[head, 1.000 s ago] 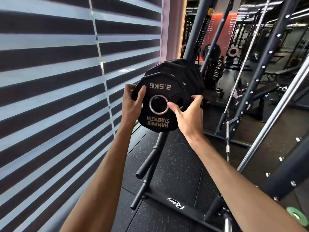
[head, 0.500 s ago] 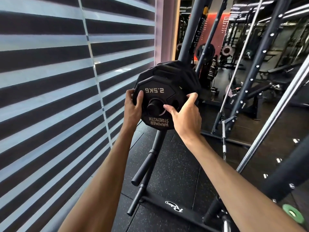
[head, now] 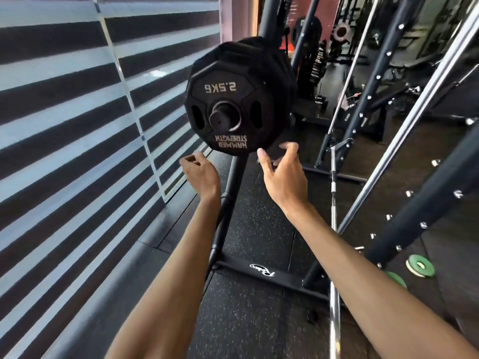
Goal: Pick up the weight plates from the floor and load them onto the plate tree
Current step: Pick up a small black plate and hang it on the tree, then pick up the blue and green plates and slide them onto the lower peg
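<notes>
A black 2.5 kg plate (head: 228,84), printed upside down, hangs on a peg (head: 223,119) of the black plate tree (head: 261,272), in front of larger black plates (head: 282,73). My left hand (head: 201,172) is below the plate's left side, fingers loosely curled, holding nothing. My right hand (head: 282,169) is just under the plate's lower right edge, fingers spread and relaxed, apart from it. Small green plates (head: 420,265) lie on the floor at the right.
A window with striped blinds (head: 77,125) fills the left. A lower empty peg (head: 228,203) of the tree slants down between my arms. A chrome barbell (head: 334,255) and a black rack upright (head: 427,208) stand to the right, on black rubber floor (head: 254,229).
Both hands have let go of the 2.5 kg plate and dropped below it. The plate now hangs on the peg by itself.
</notes>
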